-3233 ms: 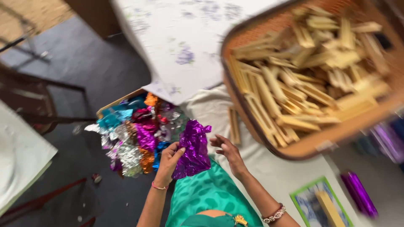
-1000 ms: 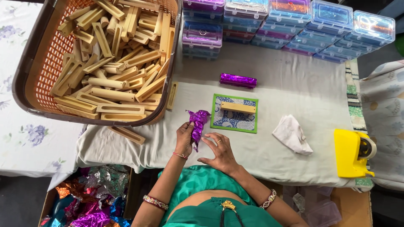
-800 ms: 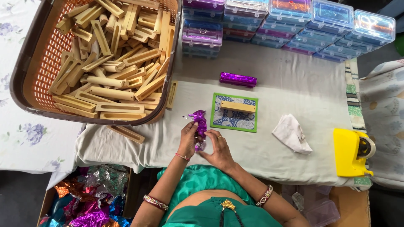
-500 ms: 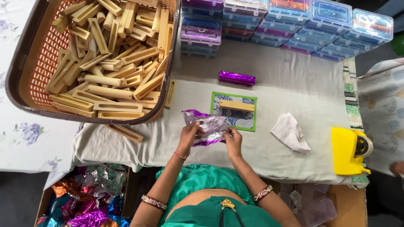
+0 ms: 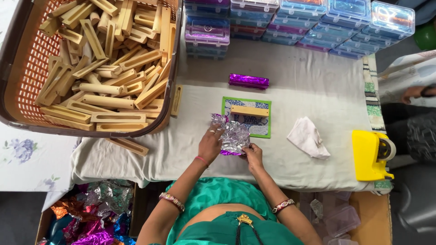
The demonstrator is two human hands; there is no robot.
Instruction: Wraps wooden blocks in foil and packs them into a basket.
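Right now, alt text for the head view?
Both hands, left and right, spread a crinkled foil sheet on a cloth-covered table, beside a wooden block on a green mat. A basket of wooden blocks sits to the left.

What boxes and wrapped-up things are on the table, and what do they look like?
Clear plastic boxes: stacked along the far edge, purple and blue insides.
Wrapped bar: beyond the mat, long, shiny purple.
Foil sheet: in both hands, crinkled, silver and purple.
Box of foils: under the table, many colours.
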